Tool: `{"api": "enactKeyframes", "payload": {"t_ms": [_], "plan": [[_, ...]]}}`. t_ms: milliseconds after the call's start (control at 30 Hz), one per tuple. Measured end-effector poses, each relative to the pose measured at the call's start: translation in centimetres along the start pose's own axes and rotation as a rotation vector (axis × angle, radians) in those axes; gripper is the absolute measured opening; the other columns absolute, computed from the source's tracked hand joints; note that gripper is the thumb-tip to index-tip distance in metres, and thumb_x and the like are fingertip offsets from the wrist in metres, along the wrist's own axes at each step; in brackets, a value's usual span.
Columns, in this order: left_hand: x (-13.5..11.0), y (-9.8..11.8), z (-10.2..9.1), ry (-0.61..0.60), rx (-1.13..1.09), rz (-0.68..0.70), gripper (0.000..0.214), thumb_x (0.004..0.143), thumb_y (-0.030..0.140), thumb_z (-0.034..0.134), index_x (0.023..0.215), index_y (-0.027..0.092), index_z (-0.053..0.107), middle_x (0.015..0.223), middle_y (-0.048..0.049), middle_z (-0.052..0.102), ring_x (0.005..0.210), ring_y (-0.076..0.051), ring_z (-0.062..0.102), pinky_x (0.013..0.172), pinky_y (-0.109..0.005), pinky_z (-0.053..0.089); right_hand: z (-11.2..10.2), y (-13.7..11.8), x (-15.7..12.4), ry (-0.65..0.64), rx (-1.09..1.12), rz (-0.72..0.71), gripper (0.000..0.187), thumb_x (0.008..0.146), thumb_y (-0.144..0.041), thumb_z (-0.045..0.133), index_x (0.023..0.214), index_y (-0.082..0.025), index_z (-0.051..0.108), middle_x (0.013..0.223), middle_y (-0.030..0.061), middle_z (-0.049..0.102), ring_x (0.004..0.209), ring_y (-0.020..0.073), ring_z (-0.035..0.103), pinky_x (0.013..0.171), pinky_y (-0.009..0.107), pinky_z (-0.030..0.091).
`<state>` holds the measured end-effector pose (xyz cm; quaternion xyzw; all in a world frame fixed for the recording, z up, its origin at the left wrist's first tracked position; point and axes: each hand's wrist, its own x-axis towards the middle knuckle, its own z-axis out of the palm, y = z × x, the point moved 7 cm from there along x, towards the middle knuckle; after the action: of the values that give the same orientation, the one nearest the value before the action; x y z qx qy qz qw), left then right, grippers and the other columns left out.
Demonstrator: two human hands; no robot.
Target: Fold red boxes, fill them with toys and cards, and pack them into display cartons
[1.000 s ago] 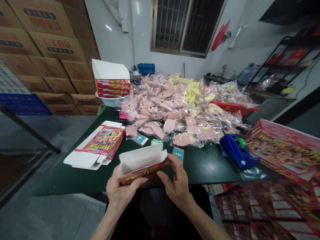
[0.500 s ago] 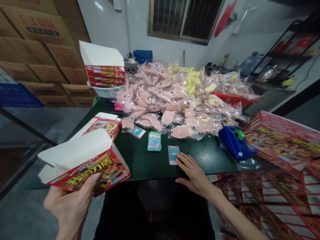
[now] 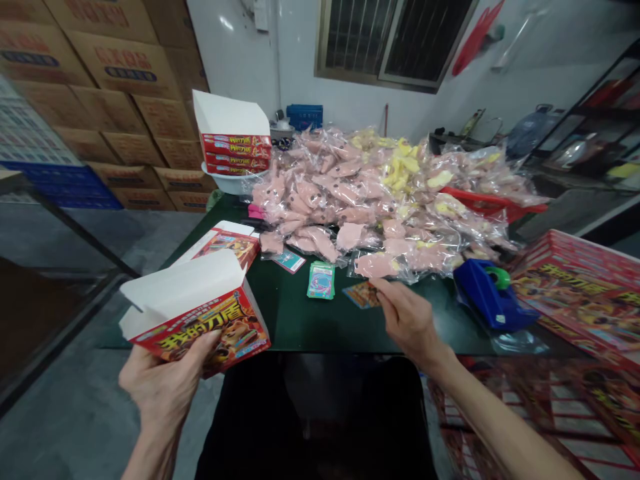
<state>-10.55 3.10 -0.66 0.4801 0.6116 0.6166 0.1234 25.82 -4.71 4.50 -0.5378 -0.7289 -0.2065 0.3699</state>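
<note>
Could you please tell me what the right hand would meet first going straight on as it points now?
The right hand, holding a card, would probably meet the near edge of the pile of bagged pink pieces, though the hand's height above the table is unclear.

one held box [image 3: 226, 317], one tape dispenser [image 3: 481, 293] (two hands [image 3: 407, 320]).

Brown cartons [image 3: 127, 67] are standing stacked at the frame's upper left, a barred window [image 3: 425, 43] is showing at top centre, and a red plastic bag [image 3: 476, 41] is hanging towards the upper right.
</note>
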Motion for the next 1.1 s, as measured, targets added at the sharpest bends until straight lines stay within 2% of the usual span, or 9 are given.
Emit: {"api": "enactKeyframes", "payload": {"t_ms": [67,133,267,333,600,733,933,1033,1100], "plan": [[-0.1,0.3,-0.3,0.011,0.016,0.018,0.040,0.038,0.035,0.082,0.067,0.011,0.065,0.058,-0.0002,0.063,0.048,-0.015,0.054,0.044,-0.025,0.044,0.1,-1.0,2.7,0.099,-0.095,-0.137,0.024,0.086,-0.005,0.045,0.098,-0.019,0.061,0.090,0.0061,0.064,0.083,0.0168,0.059,0.071,0.029,0.048],[0.0,0.6,-0.8,0.037,0.036,0.038,0.040,0.037,0.036,0.082,0.063,0.011,0.064,0.054,0.0008,0.061,0.045,-0.013,0.051,0.042,-0.024,0.042,2.0,-2.4,4.4,0.038,-0.166,-0.251,0.019,0.086,-0.007,0.046,0.088,-0.017,0.062,0.090,0.0071,0.063,0.087,0.0196,0.055,0.074,0.033,0.046],[0.2,0.7,-1.7,0.064,0.081,0.053,0.041,0.036,0.039,0.082,0.060,0.012,0.063,0.049,0.0023,0.058,0.042,-0.012,0.048,0.040,-0.023,0.041,8.8,-3.0,4.1,-0.454,-0.112,-0.251,0.017,0.084,-0.025,0.058,0.094,-0.012,0.064,0.097,0.0133,0.060,0.096,0.0261,0.049,0.079,0.041,0.043],[0.3,0.6,-2.0,0.061,0.079,0.057,0.041,0.037,0.040,0.082,0.061,0.012,0.063,0.050,0.0018,0.059,0.043,-0.013,0.049,0.040,-0.023,0.041,11.0,-2.2,3.2,-0.582,-0.047,-0.185,0.024,0.080,-0.032,0.064,0.093,-0.012,0.065,0.097,0.0138,0.058,0.094,0.0263,0.049,0.077,0.040,0.044],[0.6,-0.8,-2.3,0.033,0.010,-0.021,0.038,0.038,0.032,0.082,0.065,0.011,0.065,0.057,0.0002,0.063,0.048,-0.013,0.052,0.044,-0.024,0.044,13.6,1.3,2.8,-0.662,0.130,-0.198,0.017,0.087,-0.022,0.054,0.077,-0.017,0.067,0.080,0.0037,0.055,0.077,0.0154,0.052,0.069,0.028,0.044],[0.4,-1.1,-2.0,-0.011,-0.013,-0.025,0.039,0.041,0.034,0.081,0.068,0.012,0.065,0.060,-0.0005,0.064,0.049,-0.014,0.054,0.044,-0.025,0.045,13.2,0.8,2.9,-0.576,0.149,-0.168,0.028,0.089,-0.015,0.043,0.067,-0.016,0.061,0.075,0.0045,0.054,0.072,0.0155,0.051,0.066,0.028,0.044],[-0.4,1.1,-1.7,-0.011,0.053,0.108,0.033,0.048,0.038,0.080,0.062,0.014,0.062,0.054,0.0008,0.061,0.045,-0.013,0.052,0.042,-0.023,0.043,12.5,0.3,2.2,-0.259,0.119,-0.015,0.025,0.089,-0.021,0.046,0.066,-0.017,0.053,0.072,0.0064,0.055,0.074,0.0191,0.053,0.067,0.032,0.045],[-1.0,3.0,-0.5,-0.036,0.051,0.190,0.035,0.048,0.044,0.079,0.056,0.015,0.060,0.047,0.0029,0.057,0.039,-0.011,0.049,0.038,-0.022,0.041,9.3,1.2,3.4,-0.063,0.116,0.070,0.019,0.090,-0.020,0.044,0.074,-0.017,0.052,0.071,0.0041,0.055,0.068,0.0171,0.055,0.063,0.030,0.046],[-1.6,4.5,1.0,-0.112,0.007,0.242,0.038,0.050,0.049,0.078,0.058,0.015,0.062,0.046,0.0040,0.056,0.037,-0.011,0.048,0.037,-0.022,0.041,5.1,1.8,4.5,0.094,0.143,0.175,0.006,0.089,-0.021,0.049,0.090,-0.017,0.052,0.075,0.0026,0.058,0.063,0.0151,0.056,0.057,0.028,0.046]]}}
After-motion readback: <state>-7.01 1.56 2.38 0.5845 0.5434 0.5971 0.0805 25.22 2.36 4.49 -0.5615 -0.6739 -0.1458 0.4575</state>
